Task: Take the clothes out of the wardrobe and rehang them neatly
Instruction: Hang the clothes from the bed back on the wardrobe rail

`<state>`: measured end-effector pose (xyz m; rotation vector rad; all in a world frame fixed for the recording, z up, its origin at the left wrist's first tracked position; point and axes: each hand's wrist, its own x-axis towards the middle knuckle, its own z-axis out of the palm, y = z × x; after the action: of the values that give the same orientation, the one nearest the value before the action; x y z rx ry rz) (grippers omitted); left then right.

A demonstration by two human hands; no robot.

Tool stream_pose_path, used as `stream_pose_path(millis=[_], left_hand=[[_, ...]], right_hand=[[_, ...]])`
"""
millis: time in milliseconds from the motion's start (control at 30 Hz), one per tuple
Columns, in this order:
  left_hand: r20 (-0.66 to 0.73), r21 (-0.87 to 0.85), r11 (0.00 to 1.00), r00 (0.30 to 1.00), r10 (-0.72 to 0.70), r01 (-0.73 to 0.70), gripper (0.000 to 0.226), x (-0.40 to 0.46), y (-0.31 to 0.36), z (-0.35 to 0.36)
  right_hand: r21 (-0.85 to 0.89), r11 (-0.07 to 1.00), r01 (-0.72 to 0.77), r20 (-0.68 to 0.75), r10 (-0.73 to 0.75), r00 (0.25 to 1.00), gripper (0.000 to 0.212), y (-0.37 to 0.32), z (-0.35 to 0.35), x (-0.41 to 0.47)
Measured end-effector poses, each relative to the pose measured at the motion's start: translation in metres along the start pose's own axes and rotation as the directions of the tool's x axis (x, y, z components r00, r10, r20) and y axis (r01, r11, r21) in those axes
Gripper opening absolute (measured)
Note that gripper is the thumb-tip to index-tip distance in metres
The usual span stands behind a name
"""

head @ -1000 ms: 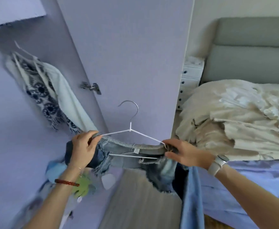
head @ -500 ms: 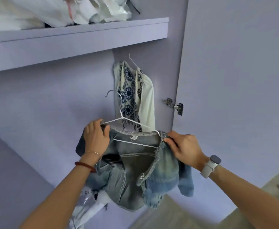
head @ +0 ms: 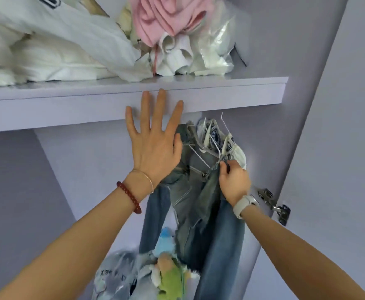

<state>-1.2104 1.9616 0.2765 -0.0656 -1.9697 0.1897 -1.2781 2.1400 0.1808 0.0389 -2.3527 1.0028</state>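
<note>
The lilac wardrobe shelf (head: 231, 92), heaped with white bedding (head: 54, 50) and a pink garment (head: 162, 16), now fills the upper view, where a second ago the bed was seen and the denim was held level between both hands outside the wardrobe. The left hand (head: 155, 146) has been taken off the hanger: it is held flat with the fingers spread, empty, raised in front of the shelf edge; whether it touches the shelf cannot be told. Just right of it, the faded blue denim garment (head: 199, 191) on its thin white wire hanger (head: 201, 156) is seen inside the wardrobe beneath the shelf, hanging long, close beside the blue-and-white patterned top (head: 215, 135). The hook and the rail are hidden by the shelf, so it cannot be told whether the hanger is seated. The right hand (head: 234, 180) is closed in a pinch on the denim's frayed edge near the hanger's end. It is judged that this garment is nearly rehung, only straightening and release being left. Soft toys (head: 168, 269) are seen lying below.
</note>
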Motion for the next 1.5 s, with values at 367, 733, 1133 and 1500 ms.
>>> stream_pose_path(millis=[367,733,1133,1500], left_hand=[[0.004,0.257,0.966,1.0,-0.004,0.003,0.072,0.004,-0.012,0.034],[-0.017,0.111,0.989,0.995,-0.096,0.098,0.071,-0.004,0.006,0.032],[0.466,-0.402,0.912,0.875,0.131,0.078,0.059,-0.135,0.1,0.021],[0.513,-0.845,0.535,0.327,0.793,0.028,0.053,-0.338,0.253,-0.111]], right_hand=[[-0.235,0.972,-0.015,0.108,0.042,0.993,0.036,0.001,0.023,0.081],[0.005,1.0,-0.02,0.211,0.018,0.977,0.039,0.036,0.025,0.06],[-0.406,0.913,0.039,0.228,0.06,0.972,0.052,0.089,-0.096,-0.125],[-0.509,0.437,-0.742,-0.136,0.81,0.571,0.052,0.136,-0.229,-0.461]])
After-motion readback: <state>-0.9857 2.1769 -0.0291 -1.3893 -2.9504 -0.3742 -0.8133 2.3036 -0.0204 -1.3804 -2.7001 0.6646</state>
